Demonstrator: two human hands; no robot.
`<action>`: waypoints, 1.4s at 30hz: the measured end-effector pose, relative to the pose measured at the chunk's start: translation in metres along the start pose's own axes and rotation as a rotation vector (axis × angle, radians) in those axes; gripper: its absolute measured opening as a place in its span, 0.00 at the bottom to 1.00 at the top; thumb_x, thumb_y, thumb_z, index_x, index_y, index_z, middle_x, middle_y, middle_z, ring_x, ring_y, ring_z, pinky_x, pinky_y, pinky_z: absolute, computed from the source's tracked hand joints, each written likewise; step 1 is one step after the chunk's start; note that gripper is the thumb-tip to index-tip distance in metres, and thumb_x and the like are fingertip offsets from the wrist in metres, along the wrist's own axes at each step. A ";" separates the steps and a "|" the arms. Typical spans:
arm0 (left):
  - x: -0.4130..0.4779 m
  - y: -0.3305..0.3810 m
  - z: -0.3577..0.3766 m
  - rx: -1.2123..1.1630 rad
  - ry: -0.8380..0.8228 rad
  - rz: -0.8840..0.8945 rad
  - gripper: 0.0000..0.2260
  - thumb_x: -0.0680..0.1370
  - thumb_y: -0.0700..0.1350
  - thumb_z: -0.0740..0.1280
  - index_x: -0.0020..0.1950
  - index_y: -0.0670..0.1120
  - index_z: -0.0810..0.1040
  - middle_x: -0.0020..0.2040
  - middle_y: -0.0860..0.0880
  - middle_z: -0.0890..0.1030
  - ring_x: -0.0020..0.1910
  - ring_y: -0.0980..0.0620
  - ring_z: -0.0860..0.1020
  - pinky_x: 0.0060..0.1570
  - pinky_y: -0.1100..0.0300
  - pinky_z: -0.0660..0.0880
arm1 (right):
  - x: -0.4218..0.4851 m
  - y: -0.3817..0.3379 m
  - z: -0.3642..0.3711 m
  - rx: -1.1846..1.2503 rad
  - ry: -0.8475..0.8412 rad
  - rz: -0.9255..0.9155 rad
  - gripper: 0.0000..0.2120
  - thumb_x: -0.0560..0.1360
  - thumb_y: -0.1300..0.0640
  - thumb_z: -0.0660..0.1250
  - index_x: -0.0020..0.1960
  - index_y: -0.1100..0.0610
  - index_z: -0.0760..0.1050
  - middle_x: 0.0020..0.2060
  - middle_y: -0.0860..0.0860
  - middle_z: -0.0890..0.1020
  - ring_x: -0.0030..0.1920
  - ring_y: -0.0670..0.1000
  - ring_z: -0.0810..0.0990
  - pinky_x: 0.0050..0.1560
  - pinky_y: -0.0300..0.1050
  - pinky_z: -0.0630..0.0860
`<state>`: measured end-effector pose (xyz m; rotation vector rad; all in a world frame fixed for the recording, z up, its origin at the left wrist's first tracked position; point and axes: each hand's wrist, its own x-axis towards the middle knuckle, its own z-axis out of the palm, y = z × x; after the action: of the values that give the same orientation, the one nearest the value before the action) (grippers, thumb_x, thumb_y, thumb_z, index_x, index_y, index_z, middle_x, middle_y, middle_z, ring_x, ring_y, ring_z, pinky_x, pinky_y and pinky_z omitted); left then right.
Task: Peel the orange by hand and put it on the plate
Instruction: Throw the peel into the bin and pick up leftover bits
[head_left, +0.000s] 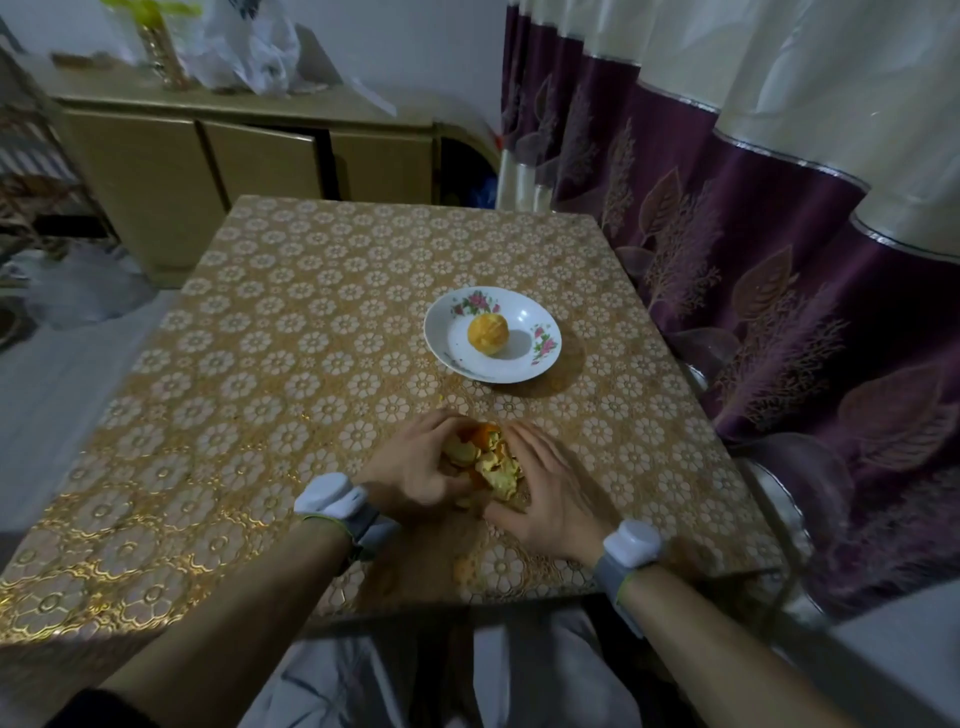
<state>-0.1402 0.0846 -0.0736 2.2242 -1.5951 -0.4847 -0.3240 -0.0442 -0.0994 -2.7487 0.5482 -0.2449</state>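
Patterned table (311, 338): plate (435, 332), orange peels (493, 462).

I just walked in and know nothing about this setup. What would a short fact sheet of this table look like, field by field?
orange: peeled, sitting in the plate
plate: white, floral rim, on the table beyond the hands
orange peel: pile of pieces on the table
left hand: cupped round the peel pile
right hand: fingers fairly straight, against the pile's other side
wrist bands: one on each wrist

Peeled orange (487, 334) sits upright in white floral plate (540, 358).
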 end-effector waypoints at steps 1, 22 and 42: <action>-0.002 -0.001 0.001 0.004 -0.015 -0.002 0.39 0.68 0.71 0.63 0.75 0.56 0.62 0.73 0.56 0.65 0.69 0.53 0.66 0.69 0.52 0.65 | -0.001 0.000 -0.001 -0.020 -0.008 -0.024 0.44 0.72 0.32 0.60 0.80 0.51 0.49 0.79 0.47 0.53 0.78 0.45 0.48 0.77 0.48 0.51; -0.002 0.024 0.029 0.246 0.253 0.070 0.15 0.82 0.53 0.52 0.59 0.45 0.72 0.54 0.47 0.75 0.48 0.50 0.69 0.51 0.55 0.73 | 0.023 -0.021 -0.002 -0.152 0.186 -0.094 0.05 0.78 0.53 0.57 0.49 0.55 0.67 0.47 0.54 0.72 0.44 0.51 0.67 0.44 0.48 0.68; -0.037 0.011 -0.035 -0.450 0.434 -0.485 0.14 0.83 0.49 0.57 0.49 0.46 0.81 0.43 0.47 0.82 0.42 0.48 0.79 0.47 0.53 0.76 | 0.061 -0.022 -0.023 0.426 0.296 0.508 0.18 0.83 0.47 0.53 0.44 0.56 0.74 0.36 0.54 0.79 0.37 0.55 0.76 0.36 0.47 0.69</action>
<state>-0.1438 0.1200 -0.0354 2.1490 -0.6502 -0.3968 -0.2662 -0.0558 -0.0645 -2.0933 1.1025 -0.5687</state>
